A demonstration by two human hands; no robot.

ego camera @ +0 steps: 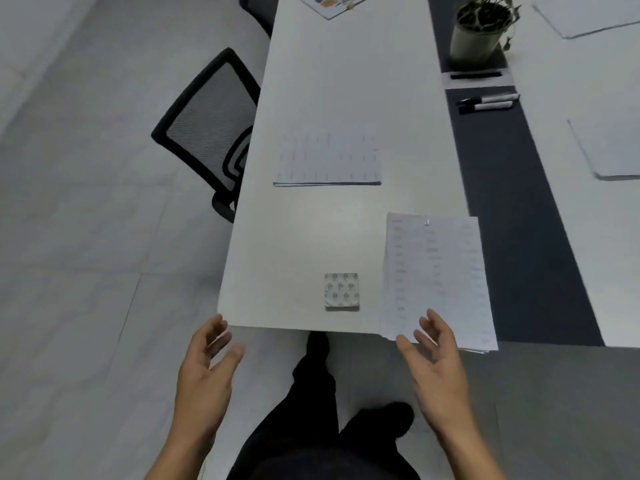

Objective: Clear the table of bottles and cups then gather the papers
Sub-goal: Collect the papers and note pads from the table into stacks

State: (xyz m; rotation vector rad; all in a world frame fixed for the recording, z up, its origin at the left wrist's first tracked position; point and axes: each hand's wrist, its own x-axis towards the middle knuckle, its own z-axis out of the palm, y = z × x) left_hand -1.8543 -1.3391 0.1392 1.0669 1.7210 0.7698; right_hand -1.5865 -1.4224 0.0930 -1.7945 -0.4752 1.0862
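A clipped stack of printed papers lies at the near right of the white table, overhanging its front edge. Another paper stack rests flat in the middle of the table. More sheets lie on the right-hand table top and at its far corner, and a colourful sheet sits at the far end. My right hand hovers open just in front of the clipped stack, fingertips over its near edge. My left hand is open at the table's near left corner, holding nothing. No bottles or cups are visible.
A small patterned square pad sits near the front edge. A potted plant and two markers occupy the dark centre strip. A black mesh chair is tucked against the table's left side. My legs stand below.
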